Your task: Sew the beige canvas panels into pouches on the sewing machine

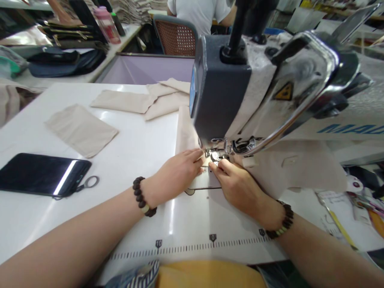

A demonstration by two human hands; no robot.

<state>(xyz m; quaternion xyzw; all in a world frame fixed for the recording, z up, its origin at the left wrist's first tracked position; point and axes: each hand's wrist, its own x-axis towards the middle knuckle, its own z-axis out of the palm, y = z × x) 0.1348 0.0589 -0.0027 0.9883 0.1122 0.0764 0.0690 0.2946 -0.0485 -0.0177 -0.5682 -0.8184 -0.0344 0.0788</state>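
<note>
At the sewing machine (222,92), both of my hands are close to the presser foot (216,155). My left hand (175,174) is left of the foot, its fingers together and closed on the edge of a beige fabric piece (186,130) that runs back beside the machine head. Just right of the foot, my right hand (240,186) has its thumb and index finger drawn together at the metal needle plate (207,182), closed on beige fabric. A wider beige fabric panel (300,166) spreads out beyond that hand under the machine arm. My fingers partly hide the fabric at the needle.
A phone (42,174) with a ring strap lies at left, below a loose beige piece (82,130). More beige pieces (126,101) overlap behind. Tools and a yellow-handled item (342,228) lie at right. Ahead, a person (195,16) sits on a chair (177,36).
</note>
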